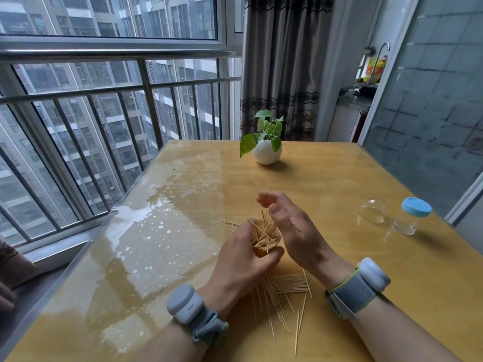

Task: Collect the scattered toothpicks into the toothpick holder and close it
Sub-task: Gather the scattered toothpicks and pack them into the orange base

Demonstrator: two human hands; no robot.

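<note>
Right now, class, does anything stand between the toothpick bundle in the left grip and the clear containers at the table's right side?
Yes: the open right grip stands just right of the toothpick bundle that the left grip holds. Beyond it, only bare table leads to the clear dome and the blue-lidded jar.

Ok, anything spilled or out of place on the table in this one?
Yes. Loose toothpicks lie scattered on the table under the wrists, a few more beyond the left hand, which grips a bristling, uneven bundle. A clear glass piece seems tipped on its side.
</note>
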